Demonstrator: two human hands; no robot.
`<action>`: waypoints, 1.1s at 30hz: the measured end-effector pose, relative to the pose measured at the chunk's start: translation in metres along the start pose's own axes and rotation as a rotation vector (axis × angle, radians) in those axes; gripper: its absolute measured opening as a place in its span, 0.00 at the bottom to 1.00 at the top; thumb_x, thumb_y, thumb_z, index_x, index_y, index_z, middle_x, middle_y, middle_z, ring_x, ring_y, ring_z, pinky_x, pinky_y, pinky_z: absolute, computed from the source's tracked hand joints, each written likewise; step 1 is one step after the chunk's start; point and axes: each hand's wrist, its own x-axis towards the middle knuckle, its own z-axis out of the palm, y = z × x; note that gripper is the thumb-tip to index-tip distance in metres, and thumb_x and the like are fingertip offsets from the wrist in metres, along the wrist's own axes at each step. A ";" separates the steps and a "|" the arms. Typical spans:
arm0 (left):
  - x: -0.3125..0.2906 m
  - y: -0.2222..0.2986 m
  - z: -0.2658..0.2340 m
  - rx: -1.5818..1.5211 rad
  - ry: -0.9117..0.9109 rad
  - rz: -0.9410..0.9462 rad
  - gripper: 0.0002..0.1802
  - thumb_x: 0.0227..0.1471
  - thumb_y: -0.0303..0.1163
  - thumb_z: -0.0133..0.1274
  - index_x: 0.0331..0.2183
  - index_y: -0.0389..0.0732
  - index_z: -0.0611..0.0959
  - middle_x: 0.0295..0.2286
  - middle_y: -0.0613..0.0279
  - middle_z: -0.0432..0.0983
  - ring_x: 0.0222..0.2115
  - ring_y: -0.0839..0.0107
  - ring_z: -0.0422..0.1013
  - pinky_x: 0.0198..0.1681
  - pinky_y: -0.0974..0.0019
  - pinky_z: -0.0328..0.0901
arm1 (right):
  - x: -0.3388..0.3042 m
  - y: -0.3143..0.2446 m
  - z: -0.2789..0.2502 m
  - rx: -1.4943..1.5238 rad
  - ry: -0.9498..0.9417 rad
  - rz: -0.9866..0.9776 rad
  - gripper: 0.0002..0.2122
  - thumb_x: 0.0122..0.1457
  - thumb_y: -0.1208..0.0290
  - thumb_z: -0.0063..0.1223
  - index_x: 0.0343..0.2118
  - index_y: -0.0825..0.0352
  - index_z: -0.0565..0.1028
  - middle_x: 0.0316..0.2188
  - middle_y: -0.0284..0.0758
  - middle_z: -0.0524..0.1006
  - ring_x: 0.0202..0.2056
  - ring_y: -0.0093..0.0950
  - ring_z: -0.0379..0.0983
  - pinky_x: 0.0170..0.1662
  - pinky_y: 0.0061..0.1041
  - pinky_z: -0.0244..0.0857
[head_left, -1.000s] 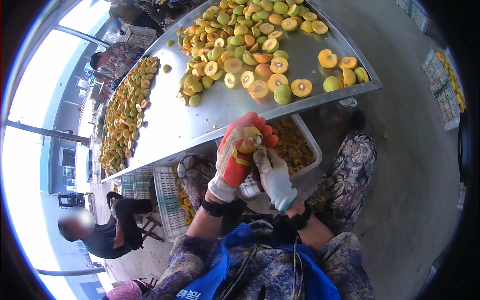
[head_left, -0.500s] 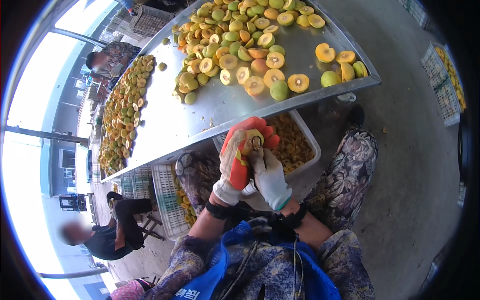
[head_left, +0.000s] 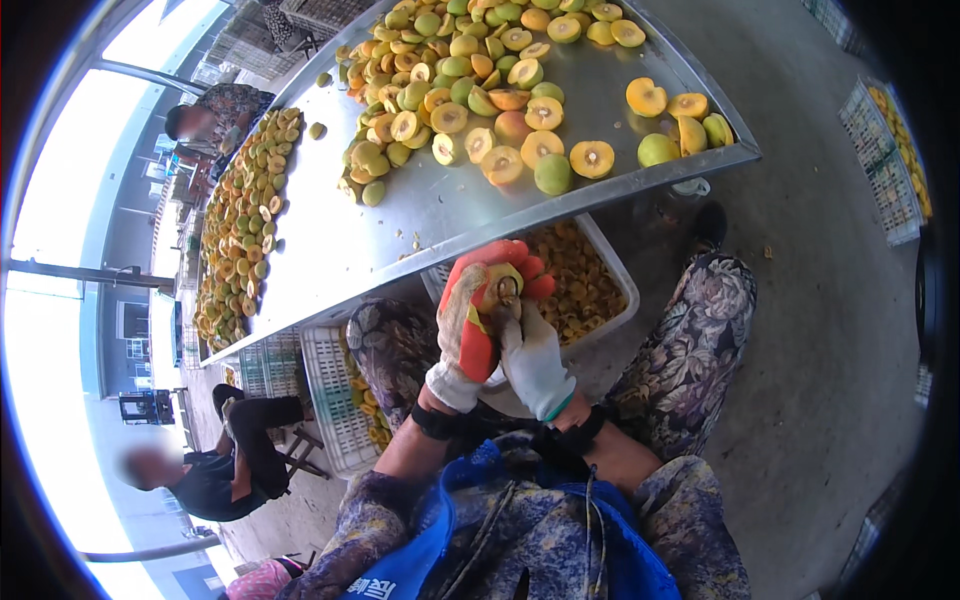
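In my left hand (head_left: 466,325), which wears an orange-and-white glove, sits a yellow peach half (head_left: 497,281), cut side up, with the fingers curled round it. My right hand (head_left: 534,362), in a white glove, is closed with its thumb and fingers pressed at the cut face. A small brown ring-like shape shows there; whether it is the pit or a tool tip, I cannot make out. Both hands are just below the near edge of a metal table (head_left: 340,235). Beneath them stands a white crate (head_left: 622,300) holding small yellow-brown fruit pieces (head_left: 575,275).
Halved peaches (head_left: 450,100) lie heaped on the table, with a second heap (head_left: 245,215) along its left side. A white basket (head_left: 325,385) with fruit stands by my left knee. Two people (head_left: 215,480) (head_left: 215,120) sit at left. Another fruit crate (head_left: 875,160) is far right.
Both hands have shifted very slightly left, still together at the peach half; the right wrist has turned a little. The table and its fruit sit slightly farther left in view.
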 end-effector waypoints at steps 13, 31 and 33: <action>-0.004 0.002 -0.010 0.133 -0.094 -0.003 0.30 0.61 0.48 0.55 0.53 0.34 0.74 0.51 0.51 0.73 0.51 0.61 0.73 0.55 0.53 0.70 | -0.006 -0.001 -0.002 0.174 -0.168 0.148 0.15 0.71 0.66 0.41 0.51 0.73 0.72 0.39 0.39 0.80 0.39 0.28 0.78 0.41 0.28 0.72; 0.002 0.009 -0.011 0.096 0.042 -0.150 0.21 0.59 0.39 0.59 0.46 0.32 0.81 0.40 0.51 0.81 0.38 0.62 0.79 0.39 0.58 0.79 | -0.007 -0.010 -0.012 0.185 -0.340 0.159 0.27 0.72 0.49 0.37 0.58 0.70 0.70 0.50 0.37 0.74 0.49 0.27 0.70 0.53 0.27 0.65; 0.002 0.012 -0.007 0.107 0.020 -0.130 0.21 0.59 0.39 0.58 0.46 0.31 0.81 0.40 0.51 0.81 0.37 0.62 0.79 0.38 0.58 0.78 | -0.005 -0.012 -0.011 0.408 -0.369 0.216 0.26 0.72 0.51 0.38 0.61 0.68 0.67 0.54 0.35 0.71 0.53 0.24 0.67 0.56 0.27 0.64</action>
